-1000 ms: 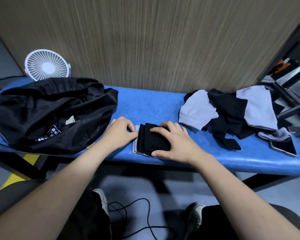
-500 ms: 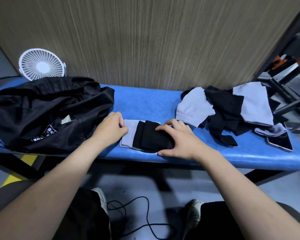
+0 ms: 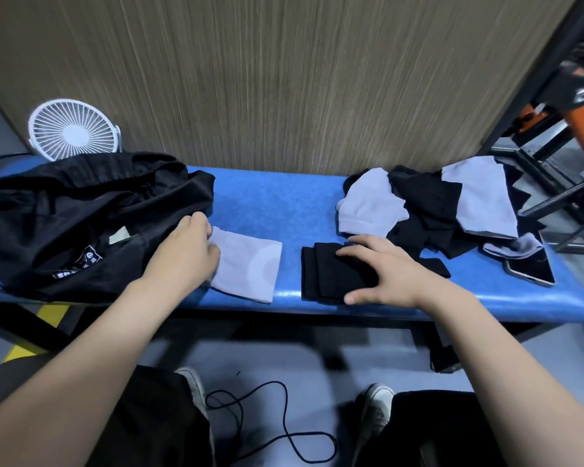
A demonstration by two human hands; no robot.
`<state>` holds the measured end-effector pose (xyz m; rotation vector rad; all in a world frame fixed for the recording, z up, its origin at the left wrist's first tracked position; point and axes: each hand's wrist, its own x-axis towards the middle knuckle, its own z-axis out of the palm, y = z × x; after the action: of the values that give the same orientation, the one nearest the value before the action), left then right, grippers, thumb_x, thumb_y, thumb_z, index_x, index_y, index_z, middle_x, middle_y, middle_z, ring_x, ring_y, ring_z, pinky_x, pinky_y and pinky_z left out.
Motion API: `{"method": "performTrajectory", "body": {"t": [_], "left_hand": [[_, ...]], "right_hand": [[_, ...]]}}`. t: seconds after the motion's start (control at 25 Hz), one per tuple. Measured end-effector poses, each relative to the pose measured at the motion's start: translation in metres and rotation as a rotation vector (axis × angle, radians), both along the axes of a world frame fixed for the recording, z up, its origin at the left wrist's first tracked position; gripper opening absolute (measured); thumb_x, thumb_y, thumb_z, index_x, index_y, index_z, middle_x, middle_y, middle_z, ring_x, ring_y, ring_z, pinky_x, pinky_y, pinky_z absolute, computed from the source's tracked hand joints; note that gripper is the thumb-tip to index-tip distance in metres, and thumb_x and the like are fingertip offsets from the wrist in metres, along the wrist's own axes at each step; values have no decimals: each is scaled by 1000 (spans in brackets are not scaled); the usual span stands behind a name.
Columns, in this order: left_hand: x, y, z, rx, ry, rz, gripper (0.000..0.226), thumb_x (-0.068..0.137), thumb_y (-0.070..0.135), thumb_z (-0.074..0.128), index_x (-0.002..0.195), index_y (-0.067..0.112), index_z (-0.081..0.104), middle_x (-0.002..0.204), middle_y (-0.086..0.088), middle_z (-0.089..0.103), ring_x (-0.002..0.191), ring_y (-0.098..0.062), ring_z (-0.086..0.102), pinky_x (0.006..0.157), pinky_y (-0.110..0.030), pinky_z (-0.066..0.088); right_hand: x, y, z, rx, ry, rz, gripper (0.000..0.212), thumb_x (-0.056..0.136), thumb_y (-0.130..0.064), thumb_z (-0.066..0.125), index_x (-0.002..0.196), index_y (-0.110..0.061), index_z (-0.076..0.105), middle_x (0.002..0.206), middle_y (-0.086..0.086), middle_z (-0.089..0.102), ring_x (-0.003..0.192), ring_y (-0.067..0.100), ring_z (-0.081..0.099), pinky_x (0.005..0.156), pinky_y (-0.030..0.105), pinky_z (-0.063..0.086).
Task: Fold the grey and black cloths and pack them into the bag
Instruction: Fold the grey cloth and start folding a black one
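From the head view, you are looking down on a long blue padded table point(image 3: 284, 203) set against a wood-grain wall panel point(image 3: 284, 79).

Your left hand point(image 3: 186, 254) sits left of centre, its grip curled over the left edge of a folded light-grey cloth point(image 3: 250, 264) that lies flat on the table; the fingertips are hidden under the hand, so whether they pinch the edge or only press it cannot be told. That hand lies just beside the crumpled black fabric bag point(image 3: 81, 217), which fills the left of the frame and shows a small printed label (the text is too blurred to read).

Your right hand point(image 3: 385, 267) is right of centre, its grip released, fingers spread and laid flat on top of a folded black cloth point(image 3: 331, 274). The black cloth lies near the table's front edge, apart from the grey one, with bare blue between them.

In the upper right of the frame a loose pile of grey and black cloths point(image 3: 435, 210) lies unfolded on the table. A dark smartphone point(image 3: 530, 269) rests at the pile's lower right edge, partly under a grey piece.

A small white round fan point(image 3: 73, 131) stands at upper left behind the bag. At the bottom, a black cable point(image 3: 267, 426) loops on the floor between your shoes.
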<state>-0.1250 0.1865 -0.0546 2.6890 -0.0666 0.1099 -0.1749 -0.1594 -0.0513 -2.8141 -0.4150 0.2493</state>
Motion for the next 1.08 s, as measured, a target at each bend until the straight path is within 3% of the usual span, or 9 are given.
{"method": "performTrajectory", "body": {"t": [0.12,0.2,0.32,0.4,0.48,0.64,0.8,0.96,1.08], "left_hand": [[-11,-7,-1,153,-245,-93,38,89,31,64,121,14,53,115,-7,46,106,-29,45,88,-41,43],[-12,-9,-2,154,-290,-329,47,90,49,59,130,24,55,124,0,46,115,-24,43,101,-37,38],[-13,-15,-15,244,-77,-594,71,89,76,22,150,41,33,161,14,19,151,-15,11,123,-35,8],[-13,-18,-27,325,18,-606,90,79,85,-8,156,43,13,165,19,-5,152,-7,-11,124,-38,-2],[-13,-21,-33,380,36,-556,100,69,86,-23,156,44,2,163,20,-12,151,-6,-13,124,-38,-3],[-12,-22,-34,374,26,-492,97,66,85,-27,153,47,-8,164,19,-13,152,-7,-12,124,-37,-3],[-12,-23,-31,363,42,-490,100,65,87,-27,154,47,-3,165,19,-9,152,-8,-10,124,-37,-3],[-9,-32,-14,267,-56,-456,88,78,84,-2,154,46,21,163,19,17,151,-9,12,122,-35,4],[-2,-48,-2,158,-164,-455,75,86,77,14,147,41,40,153,17,38,142,-9,30,118,-30,15]], "right_hand": [[-4,15,4,-25,-127,11,75,81,-71,58,145,-35,46,152,-6,36,141,17,30,116,38,28],[-5,25,2,-14,-204,18,77,80,-77,41,144,-33,47,149,-6,41,138,17,35,114,35,28],[-4,39,-14,-30,-243,50,77,87,-75,30,150,-32,40,159,-4,33,146,20,26,118,39,20],[-4,45,-28,-101,-217,69,79,89,-79,18,155,-37,28,166,-7,19,153,20,13,122,45,13],[-3,49,-36,-144,-175,66,82,87,-79,6,157,-40,18,168,-10,9,155,18,4,124,48,9],[2,63,-36,-123,-157,78,81,86,-77,8,158,-41,13,168,-11,4,155,17,1,124,48,5],[7,71,-32,-83,-125,97,79,87,-77,14,157,-41,16,168,-11,8,155,16,3,124,45,6],[12,51,-12,48,-345,37,66,93,-65,32,146,-28,48,151,-3,47,140,18,40,114,38,29],[22,10,-5,-22,-576,-77,52,91,-49,52,134,-21,60,135,3,60,123,24,56,100,41,42]]}}
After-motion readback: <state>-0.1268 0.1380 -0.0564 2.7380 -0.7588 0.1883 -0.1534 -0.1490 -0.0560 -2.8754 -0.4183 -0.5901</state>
